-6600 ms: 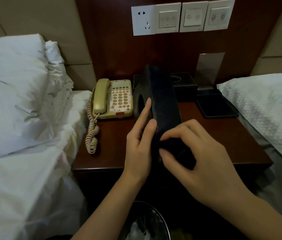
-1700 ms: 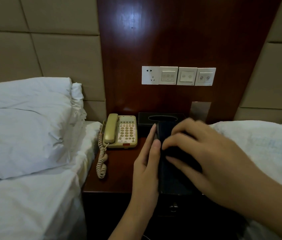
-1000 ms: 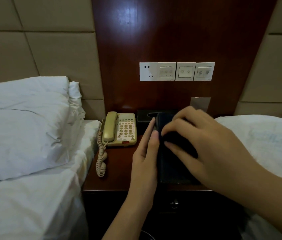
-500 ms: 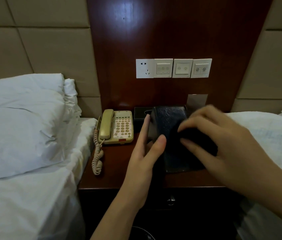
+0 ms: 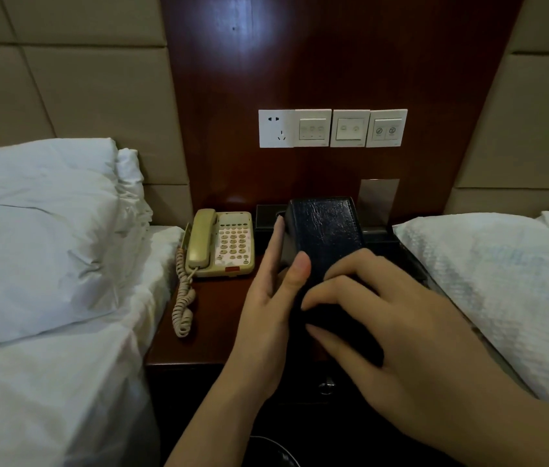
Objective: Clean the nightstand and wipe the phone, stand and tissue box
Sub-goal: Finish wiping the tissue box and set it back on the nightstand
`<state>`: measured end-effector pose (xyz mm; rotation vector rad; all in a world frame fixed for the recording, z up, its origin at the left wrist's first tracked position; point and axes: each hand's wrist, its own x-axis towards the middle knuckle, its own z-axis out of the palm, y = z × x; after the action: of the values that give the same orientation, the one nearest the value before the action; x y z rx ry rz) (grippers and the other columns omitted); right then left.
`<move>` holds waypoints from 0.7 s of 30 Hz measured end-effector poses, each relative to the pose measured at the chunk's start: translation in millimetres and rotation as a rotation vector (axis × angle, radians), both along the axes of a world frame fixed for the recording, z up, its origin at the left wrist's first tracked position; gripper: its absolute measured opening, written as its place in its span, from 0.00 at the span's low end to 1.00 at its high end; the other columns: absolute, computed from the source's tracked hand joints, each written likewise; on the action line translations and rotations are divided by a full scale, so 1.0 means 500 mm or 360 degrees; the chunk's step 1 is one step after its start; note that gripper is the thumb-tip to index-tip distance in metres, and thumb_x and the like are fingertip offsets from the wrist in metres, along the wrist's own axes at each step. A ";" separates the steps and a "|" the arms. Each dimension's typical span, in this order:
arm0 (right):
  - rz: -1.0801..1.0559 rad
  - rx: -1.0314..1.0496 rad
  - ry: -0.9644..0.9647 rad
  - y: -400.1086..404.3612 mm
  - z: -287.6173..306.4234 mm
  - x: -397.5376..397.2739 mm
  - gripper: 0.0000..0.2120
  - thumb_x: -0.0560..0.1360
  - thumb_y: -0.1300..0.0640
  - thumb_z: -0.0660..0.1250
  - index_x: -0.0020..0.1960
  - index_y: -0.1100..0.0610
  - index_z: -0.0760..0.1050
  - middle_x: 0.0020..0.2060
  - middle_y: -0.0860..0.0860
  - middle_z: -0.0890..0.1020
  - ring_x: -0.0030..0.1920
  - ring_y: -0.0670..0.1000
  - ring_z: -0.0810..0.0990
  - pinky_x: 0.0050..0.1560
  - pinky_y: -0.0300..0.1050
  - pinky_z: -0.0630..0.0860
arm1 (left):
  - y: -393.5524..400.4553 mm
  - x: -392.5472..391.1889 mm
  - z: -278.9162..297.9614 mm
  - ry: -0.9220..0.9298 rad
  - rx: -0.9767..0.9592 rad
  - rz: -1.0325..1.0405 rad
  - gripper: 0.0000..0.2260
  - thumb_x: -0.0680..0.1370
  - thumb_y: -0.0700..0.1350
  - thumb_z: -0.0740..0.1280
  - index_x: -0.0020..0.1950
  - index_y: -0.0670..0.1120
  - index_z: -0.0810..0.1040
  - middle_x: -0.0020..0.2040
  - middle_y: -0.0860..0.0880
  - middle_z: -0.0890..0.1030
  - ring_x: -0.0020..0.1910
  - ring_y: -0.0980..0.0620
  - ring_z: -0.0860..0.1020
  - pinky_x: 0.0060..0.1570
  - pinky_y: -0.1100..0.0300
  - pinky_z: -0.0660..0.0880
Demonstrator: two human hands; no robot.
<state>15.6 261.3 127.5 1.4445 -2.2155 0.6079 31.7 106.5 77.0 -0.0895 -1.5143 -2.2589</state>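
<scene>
A dark blue leather tissue box (image 5: 325, 230) stands tilted on the red-brown nightstand (image 5: 212, 332), broad face toward me. My left hand (image 5: 273, 298) grips its left side, thumb on the face and fingers along the edge. My right hand (image 5: 401, 332) presses what looks like a dark cloth (image 5: 333, 315) onto the box's near end with curled fingers. A beige corded phone (image 5: 222, 244) sits at the back left, its coiled cord (image 5: 183, 298) trailing forward. A metal card stand (image 5: 379, 197) rises behind the box.
A second black box (image 5: 266, 215) sits at the back behind the tissue box, and a black tray (image 5: 411, 261) lies at the right. White pillows (image 5: 47, 230) and bedding (image 5: 502, 281) flank the nightstand. A socket and switches (image 5: 332, 128) are on the wood panel. A bin rim (image 5: 266, 446) shows below.
The tissue box has turned from edge-on to showing its broad leather face. My right hand has slid from the far part of the box back to its near end.
</scene>
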 end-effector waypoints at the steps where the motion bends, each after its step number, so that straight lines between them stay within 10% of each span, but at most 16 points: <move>1: -0.0006 0.0009 0.0004 -0.003 0.005 -0.005 0.10 0.76 0.44 0.63 0.57 0.42 0.74 0.52 0.39 0.72 0.49 0.38 0.71 0.43 0.31 0.72 | -0.005 0.000 -0.002 0.0003 -0.0013 -0.0002 0.36 0.74 0.55 0.75 0.80 0.61 0.65 0.71 0.55 0.79 0.70 0.53 0.77 0.73 0.50 0.70; 21: -0.0103 -0.0028 0.0068 -0.023 0.017 -0.011 0.08 0.75 0.48 0.67 0.55 0.45 0.77 0.51 0.41 0.73 0.47 0.40 0.70 0.42 0.30 0.68 | -0.015 -0.003 0.006 -0.0021 0.0037 -0.0028 0.33 0.77 0.54 0.72 0.80 0.60 0.64 0.72 0.53 0.78 0.70 0.54 0.77 0.71 0.55 0.73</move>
<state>10.3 249.7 135.9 1.3591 -2.2092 0.5685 30.4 98.9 80.1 -0.0815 -1.4989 -2.2947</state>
